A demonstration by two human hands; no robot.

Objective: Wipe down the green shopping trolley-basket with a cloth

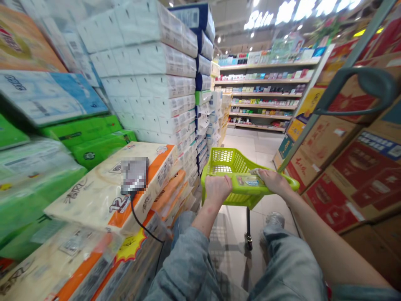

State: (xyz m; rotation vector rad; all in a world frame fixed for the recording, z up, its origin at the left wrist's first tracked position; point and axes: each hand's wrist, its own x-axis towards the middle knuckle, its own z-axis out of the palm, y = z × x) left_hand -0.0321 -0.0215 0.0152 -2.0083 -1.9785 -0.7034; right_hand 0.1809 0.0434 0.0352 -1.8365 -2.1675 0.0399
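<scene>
The left hand (218,188) curls over the near rim of a lime-green plastic basket (226,162), and the right hand (274,182), fingers together, lies on a flat printed packet (249,181) resting on the basket's rim. Below, a caster wheel (248,240) meets the tiled floor. Wrapped tissue packs (109,188) stack high on the left, cardboard cartons (332,167) on the right, and store shelves (263,92) stand beyond.
</scene>
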